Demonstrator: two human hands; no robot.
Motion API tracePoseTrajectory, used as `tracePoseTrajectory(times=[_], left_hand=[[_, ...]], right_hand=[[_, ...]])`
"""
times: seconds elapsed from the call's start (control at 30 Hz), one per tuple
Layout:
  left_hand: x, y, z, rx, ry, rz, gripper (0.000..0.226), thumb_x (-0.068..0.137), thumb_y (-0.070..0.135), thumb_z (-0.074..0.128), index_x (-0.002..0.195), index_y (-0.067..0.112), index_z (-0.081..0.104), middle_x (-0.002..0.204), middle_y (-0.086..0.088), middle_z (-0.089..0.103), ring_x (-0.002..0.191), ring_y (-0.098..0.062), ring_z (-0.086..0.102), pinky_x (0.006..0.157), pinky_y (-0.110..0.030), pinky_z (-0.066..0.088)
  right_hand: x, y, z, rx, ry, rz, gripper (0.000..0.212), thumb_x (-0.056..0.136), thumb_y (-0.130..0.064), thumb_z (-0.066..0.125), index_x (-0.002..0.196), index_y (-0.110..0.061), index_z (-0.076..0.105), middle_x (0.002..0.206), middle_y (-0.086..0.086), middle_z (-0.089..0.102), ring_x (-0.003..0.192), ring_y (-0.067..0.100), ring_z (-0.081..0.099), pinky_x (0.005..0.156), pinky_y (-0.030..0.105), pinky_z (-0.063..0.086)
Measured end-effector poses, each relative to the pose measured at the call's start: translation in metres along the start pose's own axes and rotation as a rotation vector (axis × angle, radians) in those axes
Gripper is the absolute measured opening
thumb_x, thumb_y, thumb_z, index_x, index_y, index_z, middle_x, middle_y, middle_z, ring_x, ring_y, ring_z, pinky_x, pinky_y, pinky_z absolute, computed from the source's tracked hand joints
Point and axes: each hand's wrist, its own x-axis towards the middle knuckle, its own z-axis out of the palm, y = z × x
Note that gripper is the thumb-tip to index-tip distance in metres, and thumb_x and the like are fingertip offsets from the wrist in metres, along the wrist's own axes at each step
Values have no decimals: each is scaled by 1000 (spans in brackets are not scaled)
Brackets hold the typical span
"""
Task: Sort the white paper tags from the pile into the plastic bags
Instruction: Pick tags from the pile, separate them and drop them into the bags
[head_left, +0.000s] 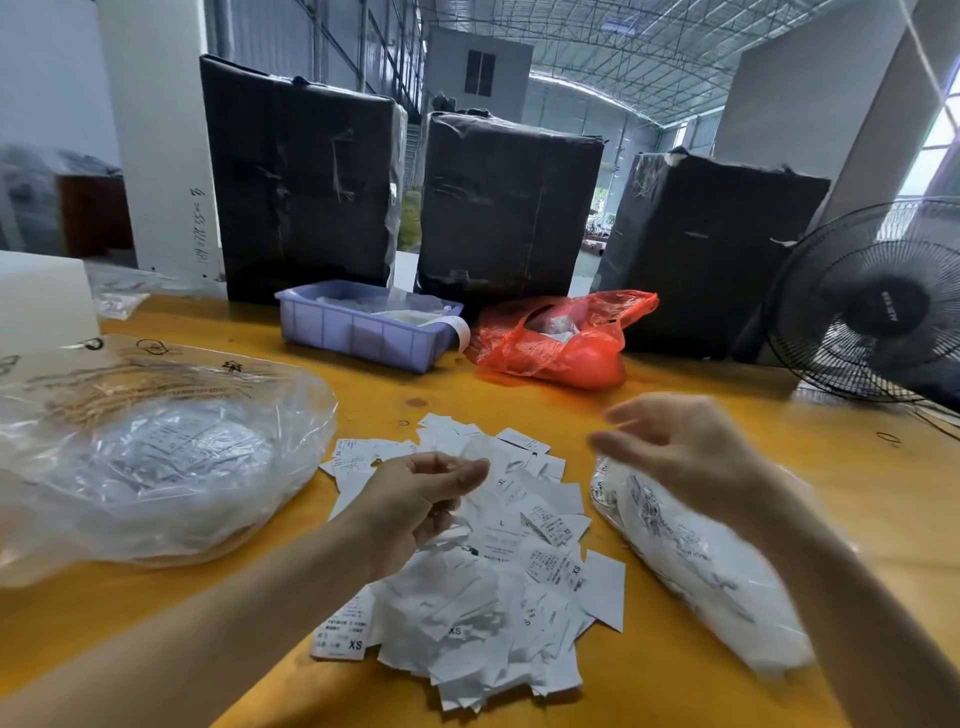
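My right hand (675, 447) is smeared by motion blur, so its finger positions are unreadable. My left hand (421, 499) covers part of the tag pile (498, 571). At nine o'clock, the clear bag (156, 457) is cut by the frame edge, its contents indistinct.

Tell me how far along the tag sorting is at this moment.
Partly done. Done: the clear bag on the left and the bag on the right each already hold white tags. In hand: the left hand is over the pile, fingers curled, possibly on a tag, though blur hides it; the right hand is blurred above the right bag. Left: a large pile of tags still lies on the table.
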Motion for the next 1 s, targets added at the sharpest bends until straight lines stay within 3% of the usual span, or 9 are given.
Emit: tracePoseTrajectory(times=[0.13, 0.23, 0.4, 0.57, 0.7, 0.77, 0.87, 0.93, 1.0], left_hand=[[1, -1, 1, -135, -31, 31, 22, 58, 11, 74, 72, 6, 58, 58, -4, 60, 47, -10, 52, 45, -16, 46], [1, -3, 3, -159, -42, 80, 27, 60, 6, 71, 84, -3, 62, 66, -8, 68, 52, -11, 63, 49, -16, 51], [2, -5, 2, -172, -44, 132, 28, 63, -10, 69, 88, 0, 58, 71, -12, 69, 64, -19, 70, 56, -19, 54], [1, -5, 1, 27, -54, 149, 49, 67, -18, 71, 105, 7, 54, 79, -8, 72, 69, -19, 69, 60, -23, 55], [-2, 1, -1, 199, -170, 47, 67, 48, 18, 86, 110, 13, 60, 83, -3, 73, 71, -13, 69, 64, -25, 54], [-4, 2, -2, 262, -175, 43, 53, 48, 26, 84, 97, 11, 71, 70, -2, 67, 59, -10, 62, 59, -20, 50], [-2, 2, -3, 245, -79, 110, 17, 57, 15, 80, 71, 9, 74, 60, -3, 62, 52, -10, 52, 53, -18, 47], [1, 4, -6, 239, 3, 152, 15, 58, 13, 80, 69, 8, 71, 61, -2, 66, 58, -11, 57, 61, -21, 51], [2, 6, -9, 219, 52, 170, 22, 53, 15, 80, 69, 5, 69, 62, -5, 66, 65, -17, 60, 73, -30, 51]], right_hand=[[-8, -12, 65, 515, -378, 270, 88, 48, -48, 76, 124, -10, 54, 106, 4, 69, 94, 13, 68, 79, 27, 56], [-12, -5, 90, 734, -394, 362, 58, 56, -42, 79, 102, -10, 67, 94, 6, 73, 90, 19, 70, 80, 31, 55], [-9, 1, 91, 880, -204, 362, 6, 76, -10, 74, 80, -9, 69, 77, 6, 71, 72, 15, 69, 65, 24, 52], [-6, -2, 84, 770, -117, 260, 9, 81, -2, 68, 75, -8, 64, 71, 8, 70, 68, 17, 68, 65, 23, 50], [-6, -4, 79, 479, -90, 35, 10, 80, 3, 67, 76, -6, 66, 64, 7, 65, 59, 13, 60, 59, 24, 47], [-5, -5, 77, 403, -96, -41, 12, 82, 1, 66, 77, -10, 67, 65, 5, 66, 60, 12, 61, 60, 26, 49], [3, 4, 73, 359, 52, -46, 11, 87, -2, 61, 86, -11, 66, 76, 8, 70, 66, 15, 67, 65, 24, 56], [7, 19, 70, 165, 116, -30, 11, 90, -2, 57, 92, -8, 67, 82, 8, 69, 71, 19, 68, 67, 27, 57], [7, 33, 76, -34, 51, -20, 13, 91, -6, 56, 95, -6, 68, 85, 4, 68, 75, 18, 64, 68, 26, 53]])
